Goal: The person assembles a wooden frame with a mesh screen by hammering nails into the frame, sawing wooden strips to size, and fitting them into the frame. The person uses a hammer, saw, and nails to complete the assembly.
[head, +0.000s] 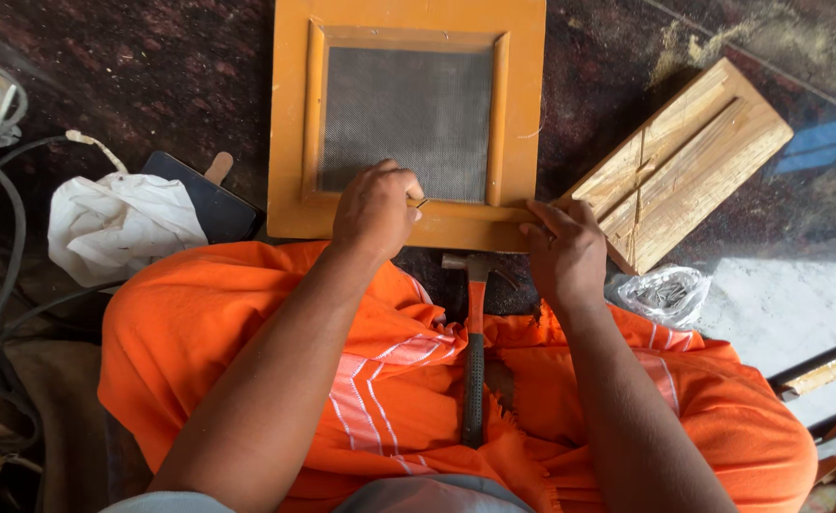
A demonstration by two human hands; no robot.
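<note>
An orange-painted wooden frame (408,24) with a grey wire mesh panel (406,114) lies on the dark floor in front of me. My left hand (373,211) rests on the frame's lower inner strip, pinching a small nail against it. My right hand (563,249) presses on the frame's lower right corner, fingers flat on the wood. A claw hammer (475,351) with an orange and black handle lies on my orange cloth-covered lap (247,323), head toward the frame, between my two forearms.
A bare wooden frame piece (684,161) lies to the right. A clear plastic bag of nails (667,293) sits by my right knee. A white cloth (118,228) and a dark flat object (204,195) lie at left, with cables (4,247) beyond them.
</note>
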